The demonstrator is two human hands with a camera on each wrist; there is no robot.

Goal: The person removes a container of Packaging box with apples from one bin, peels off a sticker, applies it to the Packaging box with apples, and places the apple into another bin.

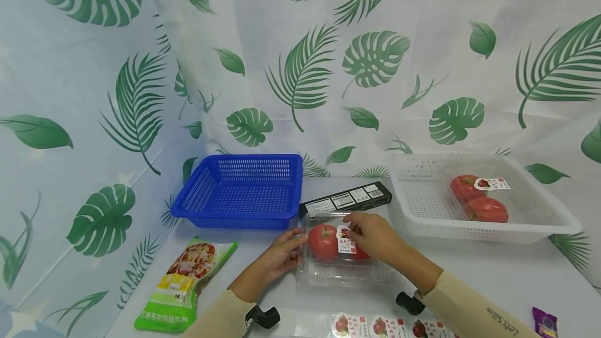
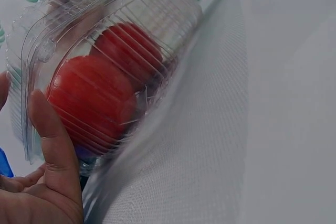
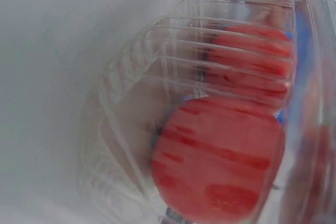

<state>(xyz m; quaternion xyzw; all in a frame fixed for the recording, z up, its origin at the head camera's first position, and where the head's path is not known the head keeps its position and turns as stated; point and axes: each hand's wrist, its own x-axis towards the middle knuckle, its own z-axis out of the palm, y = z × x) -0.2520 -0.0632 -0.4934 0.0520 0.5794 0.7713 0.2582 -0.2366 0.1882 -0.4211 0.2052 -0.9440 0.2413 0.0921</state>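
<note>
A clear plastic clamshell box (image 1: 338,274) with two red apples (image 1: 322,241) inside sits at the middle of the table. A white label (image 1: 347,244) with a red fruit picture lies on its lid. My left hand (image 1: 281,255) grips the box's left edge; in the left wrist view its thumb (image 2: 52,140) lies against the side wall. From the right, my right hand (image 1: 375,236) reaches over the lid, its bent fingers touching the label's upper part. The right wrist view shows the apples (image 3: 220,156) through the ribbed wall, with the right fingers mostly hidden.
Behind stand a blue basket (image 1: 237,220), a black box (image 1: 357,198) and a white basket (image 1: 488,231) holding another boxed pair of apples (image 1: 487,209). A green food bag (image 1: 176,296) lies left, label stickers (image 1: 387,326) in front, a purple packet (image 1: 544,322) at right.
</note>
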